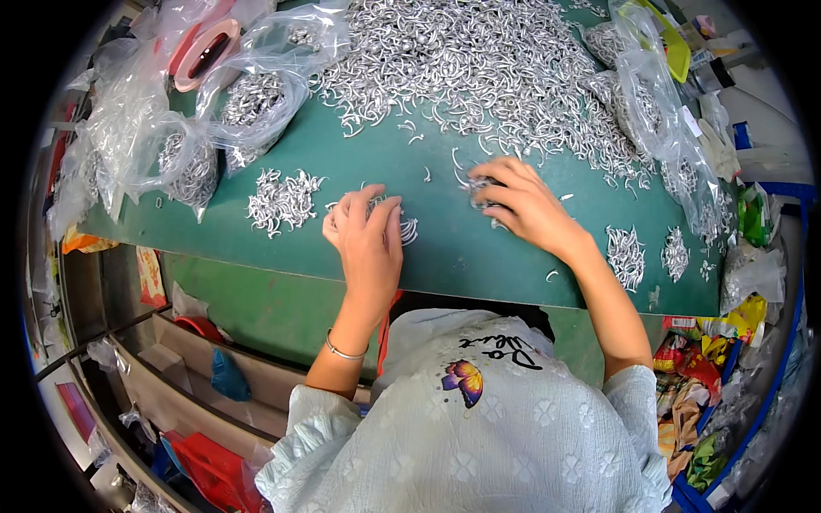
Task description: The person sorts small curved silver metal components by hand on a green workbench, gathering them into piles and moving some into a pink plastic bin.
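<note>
A broad green-topped counter (376,154) fills the upper half of the view. Across its far side spreads a great heap of small curved silver metal hooks (479,60), thinning toward the near edge. Clear plastic bags part-filled with the same hooks (252,98) lie at the left of the counter, and more such bags (650,103) stand along its right side. A smaller loose pile of hooks (282,201) sits on the counter left of the hands, and two little piles (629,252) lie near the right edge.

The left hand (368,235) rests palm down on the counter, its fingers (351,209) curled together over a small cluster of hooks (409,229); the cluster lies beneath and just beyond the fingertips, some pieces showing at the right of the hand. Whether any are actually gripped cannot be told. The right hand (522,205) reaches leftward, its fingers (492,192) drawn in around a little bunch of hooks (477,184) that shows between thumb and fingertips. A thin silver bracelet (344,350) circles the left wrist.
</note>
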The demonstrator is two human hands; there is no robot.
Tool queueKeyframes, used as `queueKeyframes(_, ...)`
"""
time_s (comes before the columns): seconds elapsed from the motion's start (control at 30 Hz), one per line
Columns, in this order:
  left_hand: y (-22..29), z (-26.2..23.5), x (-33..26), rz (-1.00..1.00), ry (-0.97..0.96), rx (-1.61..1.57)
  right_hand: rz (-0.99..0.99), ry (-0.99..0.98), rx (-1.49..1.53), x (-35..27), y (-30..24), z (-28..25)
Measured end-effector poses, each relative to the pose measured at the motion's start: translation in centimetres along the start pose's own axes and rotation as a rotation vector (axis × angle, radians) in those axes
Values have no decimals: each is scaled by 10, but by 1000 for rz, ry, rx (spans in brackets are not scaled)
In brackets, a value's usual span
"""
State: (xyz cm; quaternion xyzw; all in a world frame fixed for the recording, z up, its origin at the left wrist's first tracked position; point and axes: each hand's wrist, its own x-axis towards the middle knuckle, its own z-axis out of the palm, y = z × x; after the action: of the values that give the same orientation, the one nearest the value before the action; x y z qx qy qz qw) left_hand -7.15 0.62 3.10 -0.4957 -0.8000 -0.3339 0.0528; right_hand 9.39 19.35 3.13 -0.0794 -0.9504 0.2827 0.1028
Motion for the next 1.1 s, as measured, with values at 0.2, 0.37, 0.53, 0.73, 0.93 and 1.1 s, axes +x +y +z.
queueKeyframes(0.2,38,25,-5,129,-148,-295,409,316,274,-34,32,-26)
queueKeyframes(0.37,40,49,11,246,-230,-93,271,352,22,-34,23,-29)
queueKeyframes(0.53,29,57,19,259,-236,-138,204,179,-151,-36,1,-9)
queueKeyframes(0.73,29,56,20,205,-181,-194,370,439,-208,-50,38,-33)
queueKeyframes(0.93,41,51,14,186,-215,-234,160,247,-280,-1,10,-17)
queueKeyframes(1.1,51,39,-5,153,-296,-237,300,261,-331,-1,49,-7)
